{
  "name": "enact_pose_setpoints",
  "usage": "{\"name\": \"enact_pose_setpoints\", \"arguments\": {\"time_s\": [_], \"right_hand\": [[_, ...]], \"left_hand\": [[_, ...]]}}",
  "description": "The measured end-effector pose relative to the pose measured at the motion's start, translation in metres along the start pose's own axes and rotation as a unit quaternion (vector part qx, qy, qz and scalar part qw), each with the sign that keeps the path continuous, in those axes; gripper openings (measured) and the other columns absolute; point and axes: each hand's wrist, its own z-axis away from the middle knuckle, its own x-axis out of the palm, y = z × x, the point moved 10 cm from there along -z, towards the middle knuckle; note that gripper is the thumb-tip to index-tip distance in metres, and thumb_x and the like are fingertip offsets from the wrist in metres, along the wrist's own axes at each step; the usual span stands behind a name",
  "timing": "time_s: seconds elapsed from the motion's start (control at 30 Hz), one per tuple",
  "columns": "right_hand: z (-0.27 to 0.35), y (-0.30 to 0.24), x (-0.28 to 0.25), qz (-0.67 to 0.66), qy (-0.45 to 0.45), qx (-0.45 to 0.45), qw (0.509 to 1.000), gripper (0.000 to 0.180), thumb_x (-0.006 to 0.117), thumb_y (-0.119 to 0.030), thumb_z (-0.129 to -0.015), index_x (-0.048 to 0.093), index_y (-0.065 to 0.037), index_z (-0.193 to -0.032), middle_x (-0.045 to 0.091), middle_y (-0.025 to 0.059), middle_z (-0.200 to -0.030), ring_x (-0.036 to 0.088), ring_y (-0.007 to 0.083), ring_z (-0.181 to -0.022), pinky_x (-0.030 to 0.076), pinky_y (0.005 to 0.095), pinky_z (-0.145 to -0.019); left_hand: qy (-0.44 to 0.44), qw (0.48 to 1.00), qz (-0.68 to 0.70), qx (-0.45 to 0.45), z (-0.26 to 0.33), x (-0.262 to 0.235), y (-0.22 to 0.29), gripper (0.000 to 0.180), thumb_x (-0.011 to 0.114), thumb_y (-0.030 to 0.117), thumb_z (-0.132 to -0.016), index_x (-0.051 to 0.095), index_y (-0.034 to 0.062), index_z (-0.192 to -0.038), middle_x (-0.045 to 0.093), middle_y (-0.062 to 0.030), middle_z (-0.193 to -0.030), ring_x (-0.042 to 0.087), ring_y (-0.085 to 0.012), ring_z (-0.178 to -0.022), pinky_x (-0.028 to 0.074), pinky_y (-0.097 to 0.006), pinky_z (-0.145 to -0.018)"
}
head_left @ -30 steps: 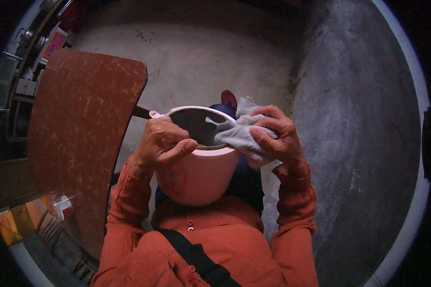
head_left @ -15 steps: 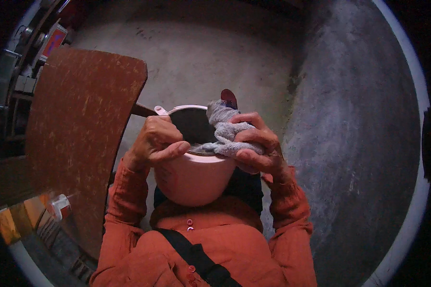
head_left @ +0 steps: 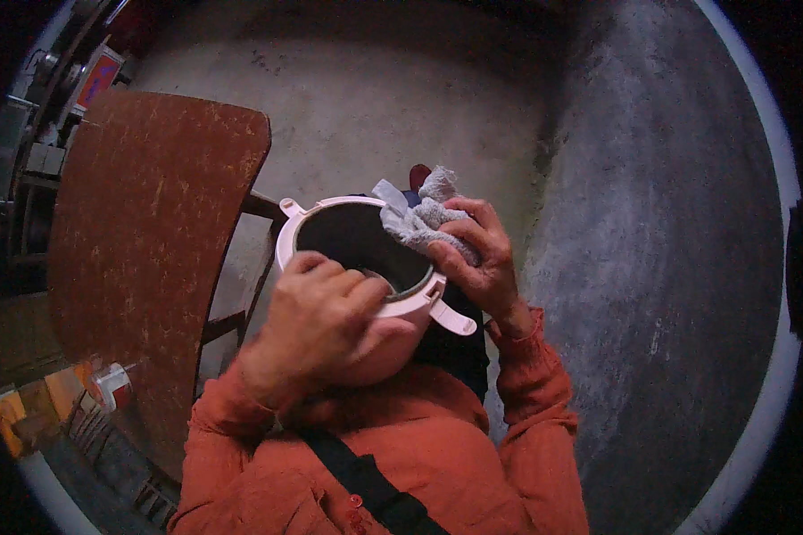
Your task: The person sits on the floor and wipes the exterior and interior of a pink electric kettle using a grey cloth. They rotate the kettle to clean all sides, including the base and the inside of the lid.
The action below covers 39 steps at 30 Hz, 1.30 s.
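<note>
A pink round container (head_left: 286, 242) with a dark inside and clip tabs on its rim rests at my lap, its mouth turned up and away from me. My left hand (head_left: 317, 312) is closed over the near left part of the rim, fingers curled in; the hand is slightly blurred. Bunched in my right hand (head_left: 484, 254) is a light grey cloth (head_left: 426, 218), held at the far right of the rim. Part of the cloth hangs over the opening. The bottom of the container lies hidden in shadow.
A worn brown wooden table (head_left: 152, 232) stands close on my left. Beyond it is a shelf with boxes (head_left: 98, 80). A small white and red container (head_left: 111, 385) sits at the lower left. A grey wall (head_left: 660, 232) runs along my right.
The container has turned, bringing a clip tab into view on its right. My left hand has come nearer, over the rim. The cloth has lifted off the near rim toward the far right.
</note>
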Motion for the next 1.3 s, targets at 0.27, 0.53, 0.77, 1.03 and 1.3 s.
{"name": "enact_pose_setpoints", "arguments": {"time_s": [0.27,0.53,0.77,1.03,1.3], "right_hand": [[0.0,-0.067,-0.003,-0.07,-0.025,-0.073,0.994,0.024,0.078,-0.02,-0.071,0.065,-0.005,-0.084,0.059,0.0171,-0.108,0.057,0.032,-0.097,0.045,0.0409,-0.085],[0.0,0.033,0.002,-0.059,0.024,-0.008,0.998,0.023,0.069,-0.022,-0.081,0.066,-0.001,-0.089,0.058,0.0184,-0.11,0.057,0.0321,-0.102,0.045,0.0405,-0.088],[0.001,-0.066,-0.005,-0.036,-0.005,-0.09,0.995,0.021,0.071,-0.021,-0.076,0.065,-0.003,-0.084,0.059,0.0175,-0.109,0.058,0.0339,-0.098,0.045,0.0425,-0.086],[-0.003,0.014,0.003,-0.043,0.039,-0.022,0.998,0.02,0.065,-0.021,-0.082,0.064,-0.001,-0.081,0.06,0.0173,-0.105,0.057,0.0316,-0.096,0.044,0.0408,-0.087],[0.003,-0.059,-0.005,-0.05,0.004,-0.073,0.996,0.021,0.061,-0.02,-0.086,0.064,0.0,-0.08,0.059,0.0172,-0.107,0.056,0.0283,-0.1,0.044,0.0379,-0.089]], "left_hand": [[0.023,0.982,0.148,-0.118,0.011,-0.005,-0.052,0.037,0.082,0.032,-0.066,0.058,0.0112,-0.047,0.048,-0.0033,-0.042,0.048,-0.0198,-0.041,0.035,-0.031,-0.052],[0.029,0.962,0.267,-0.057,0.017,0.005,-0.068,0.038,0.077,0.025,-0.069,0.052,0.0102,-0.045,0.042,-0.0053,-0.042,0.039,-0.0209,-0.04,0.033,-0.033,-0.054],[0.011,0.968,0.242,-0.07,0.029,-0.004,-0.072,0.037,0.074,0.024,-0.069,0.049,0.01,-0.045,0.041,-0.005,-0.043,0.043,-0.0212,-0.041,0.035,-0.032,-0.056],[0.017,0.963,0.264,-0.048,0.021,0.003,-0.065,0.037,0.073,0.024,-0.069,0.048,0.0106,-0.045,0.041,-0.0048,-0.043,0.042,-0.0216,-0.041,0.035,-0.032,-0.056],[0.025,0.961,0.269,-0.063,0.032,-0.003,-0.073,0.038,0.072,0.023,-0.069,0.046,0.0104,-0.045,0.038,-0.0045,-0.043,0.04,-0.0224,-0.04,0.034,-0.033,-0.056]]}}
